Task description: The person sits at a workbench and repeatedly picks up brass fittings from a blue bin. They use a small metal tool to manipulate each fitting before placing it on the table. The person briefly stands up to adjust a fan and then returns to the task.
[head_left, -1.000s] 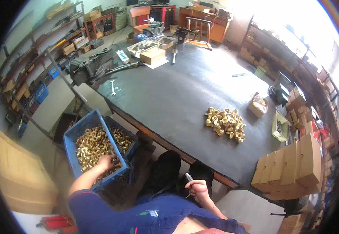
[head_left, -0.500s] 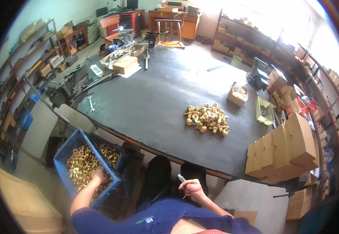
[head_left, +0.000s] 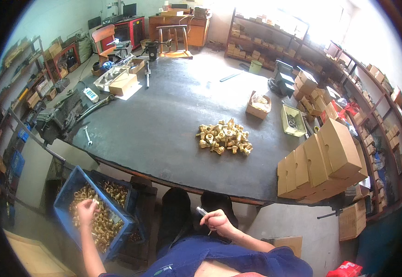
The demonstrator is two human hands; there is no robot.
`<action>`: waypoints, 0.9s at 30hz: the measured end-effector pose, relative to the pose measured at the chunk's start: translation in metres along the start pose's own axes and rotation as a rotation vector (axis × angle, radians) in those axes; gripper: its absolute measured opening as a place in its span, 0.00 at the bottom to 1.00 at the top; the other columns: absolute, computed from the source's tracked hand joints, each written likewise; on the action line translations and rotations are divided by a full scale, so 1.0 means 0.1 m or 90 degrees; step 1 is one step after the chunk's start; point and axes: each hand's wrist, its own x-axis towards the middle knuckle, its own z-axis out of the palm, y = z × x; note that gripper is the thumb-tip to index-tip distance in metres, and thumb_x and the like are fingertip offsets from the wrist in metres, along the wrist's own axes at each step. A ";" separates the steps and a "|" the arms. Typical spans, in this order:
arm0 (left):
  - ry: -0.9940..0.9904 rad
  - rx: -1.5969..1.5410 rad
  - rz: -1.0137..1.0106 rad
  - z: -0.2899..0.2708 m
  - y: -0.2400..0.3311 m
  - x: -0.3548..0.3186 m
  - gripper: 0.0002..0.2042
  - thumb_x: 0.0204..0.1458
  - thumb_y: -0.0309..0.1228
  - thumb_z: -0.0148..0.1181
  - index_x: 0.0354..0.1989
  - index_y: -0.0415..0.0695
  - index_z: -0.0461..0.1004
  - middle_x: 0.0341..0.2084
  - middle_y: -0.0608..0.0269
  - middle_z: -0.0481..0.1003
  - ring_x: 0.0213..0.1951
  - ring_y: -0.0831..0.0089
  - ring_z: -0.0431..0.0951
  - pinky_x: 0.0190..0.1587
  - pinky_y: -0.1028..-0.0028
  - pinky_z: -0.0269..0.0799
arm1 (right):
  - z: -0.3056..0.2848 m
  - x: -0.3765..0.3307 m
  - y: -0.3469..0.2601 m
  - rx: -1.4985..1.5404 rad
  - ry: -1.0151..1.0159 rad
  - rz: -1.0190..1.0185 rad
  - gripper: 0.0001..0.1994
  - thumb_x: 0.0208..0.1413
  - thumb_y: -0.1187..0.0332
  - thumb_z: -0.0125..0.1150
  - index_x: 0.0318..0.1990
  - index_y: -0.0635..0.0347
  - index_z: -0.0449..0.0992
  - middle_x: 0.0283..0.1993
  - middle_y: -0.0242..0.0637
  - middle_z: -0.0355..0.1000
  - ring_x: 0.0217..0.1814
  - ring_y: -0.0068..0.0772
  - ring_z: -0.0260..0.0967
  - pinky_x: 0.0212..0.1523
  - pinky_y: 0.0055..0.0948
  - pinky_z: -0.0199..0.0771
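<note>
My left hand (head_left: pixel 87 210) is over the blue crate (head_left: pixel 70 183), its fingers pinched on a small brass fitting (head_left: pixel 95 201) that catches the light. Loose brass fittings (head_left: pixel 105 229) fill much of the crate below it. In front of my lap, my right hand (head_left: pixel 218 221) is closed around a slim silver-grey tool (head_left: pixel 201 211). The tool's upper end shows above the fingers, and a thin pale end sticks out below; its exact kind is unclear. On the dark table (head_left: pixel 164 134) lies a pile of larger brass fittings (head_left: pixel 224 137).
Stacked cardboard boxes (head_left: pixel 319 161) stand at the table's right edge. Behind the pile are an open small box (head_left: pixel 258 111) and a pale green bin (head_left: pixel 293 121). A wrench (head_left: pixel 88 136) lies at the left, near a vise (head_left: pixel 55 122). A second crate (head_left: pixel 126 196) adjoins the blue one.
My left hand has come up from among the fittings in the crate with a fitting in its fingers. The view has shifted; my right hand keeps its grip on the tool.
</note>
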 end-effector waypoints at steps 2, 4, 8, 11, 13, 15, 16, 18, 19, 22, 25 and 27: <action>-0.064 -0.203 0.009 0.24 0.47 -0.16 0.05 0.47 0.21 0.54 0.32 0.31 0.72 0.24 0.56 0.75 0.22 0.71 0.76 0.25 0.74 0.75 | 0.08 0.04 -0.04 -0.026 -0.032 0.001 0.12 0.36 0.76 0.44 0.25 0.71 0.75 0.15 0.27 0.61 0.14 0.12 0.48 0.14 0.15 0.44; -0.183 -0.296 0.038 0.63 0.77 -0.23 0.07 0.48 0.21 0.52 0.34 0.31 0.71 0.26 0.53 0.75 0.23 0.68 0.76 0.29 0.72 0.76 | 0.04 0.19 -0.01 -0.123 -0.093 -0.055 0.12 0.36 0.75 0.48 0.27 0.68 0.77 0.19 0.29 0.67 0.16 0.15 0.56 0.16 0.16 0.52; -0.477 -0.368 0.015 1.63 0.93 -0.26 0.09 0.50 0.26 0.53 0.36 0.32 0.70 0.27 0.53 0.74 0.26 0.69 0.76 0.30 0.73 0.74 | 0.22 0.23 -0.09 -0.240 -0.119 -0.239 0.12 0.32 0.74 0.50 0.25 0.62 0.79 0.19 0.28 0.69 0.21 0.20 0.63 0.26 0.22 0.62; -0.564 -0.412 -0.056 2.06 0.98 -0.49 0.09 0.52 0.27 0.53 0.36 0.33 0.70 0.27 0.52 0.75 0.24 0.68 0.77 0.29 0.74 0.74 | 0.32 0.08 -0.14 -0.274 -0.100 -0.237 0.15 0.29 0.76 0.49 0.27 0.58 0.80 0.24 0.31 0.65 0.29 0.23 0.64 0.31 0.20 0.62; -0.624 -0.471 -0.070 2.25 0.86 -0.54 0.08 0.53 0.28 0.53 0.35 0.34 0.70 0.28 0.54 0.74 0.28 0.69 0.77 0.29 0.73 0.76 | 0.28 0.10 -0.08 -0.308 -0.076 -0.280 0.15 0.29 0.77 0.49 0.28 0.58 0.80 0.22 0.31 0.63 0.25 0.23 0.61 0.26 0.21 0.58; -0.635 -0.456 -0.072 2.36 0.89 -0.56 0.08 0.53 0.28 0.53 0.35 0.34 0.70 0.28 0.54 0.74 0.28 0.69 0.77 0.29 0.73 0.76 | 0.25 0.11 -0.11 -0.324 -0.042 -0.289 0.15 0.29 0.77 0.49 0.28 0.58 0.79 0.21 0.32 0.62 0.24 0.23 0.60 0.25 0.22 0.57; -0.634 -0.438 -0.068 2.39 0.89 -0.54 0.08 0.53 0.29 0.54 0.35 0.34 0.70 0.27 0.55 0.74 0.27 0.70 0.76 0.28 0.74 0.76 | 0.23 0.12 -0.14 -0.341 -0.031 -0.287 0.15 0.30 0.77 0.49 0.29 0.58 0.79 0.22 0.32 0.62 0.24 0.23 0.61 0.25 0.22 0.58; -0.630 -0.377 -0.064 2.39 0.93 -0.55 0.08 0.53 0.28 0.54 0.34 0.34 0.70 0.26 0.55 0.74 0.27 0.71 0.76 0.27 0.74 0.75 | 0.23 0.11 -0.17 -0.355 -0.038 -0.277 0.15 0.30 0.76 0.50 0.29 0.58 0.79 0.22 0.33 0.62 0.24 0.25 0.61 0.25 0.23 0.58; -0.625 -0.348 -0.059 2.38 0.96 -0.56 0.08 0.53 0.28 0.54 0.34 0.34 0.70 0.25 0.56 0.74 0.27 0.71 0.76 0.27 0.75 0.75 | 0.23 0.12 -0.19 -0.364 -0.045 -0.274 0.15 0.31 0.75 0.50 0.30 0.58 0.79 0.22 0.34 0.62 0.24 0.25 0.61 0.25 0.23 0.58; -0.618 -0.263 -0.052 2.36 1.00 -0.59 0.07 0.52 0.27 0.55 0.34 0.35 0.71 0.24 0.58 0.74 0.25 0.75 0.75 0.27 0.76 0.74 | 0.22 0.12 -0.20 -0.564 -0.019 -0.307 0.14 0.31 0.71 0.54 0.31 0.57 0.79 0.23 0.39 0.62 0.23 0.34 0.63 0.24 0.28 0.61; -0.621 -0.201 -0.047 2.35 1.05 -0.61 0.06 0.52 0.25 0.55 0.34 0.35 0.71 0.24 0.60 0.74 0.24 0.77 0.74 0.27 0.77 0.73 | 0.26 0.12 -0.24 -0.615 -0.008 -0.319 0.14 0.32 0.70 0.54 0.31 0.58 0.78 0.23 0.41 0.62 0.22 0.37 0.62 0.24 0.30 0.62; -0.632 -0.191 -0.059 2.38 1.03 -0.61 0.06 0.52 0.25 0.55 0.34 0.35 0.71 0.24 0.60 0.74 0.25 0.77 0.74 0.27 0.78 0.73 | 0.26 0.17 -0.18 -0.579 -0.002 -0.343 0.14 0.33 0.73 0.52 0.31 0.58 0.79 0.22 0.36 0.63 0.20 0.33 0.61 0.23 0.30 0.62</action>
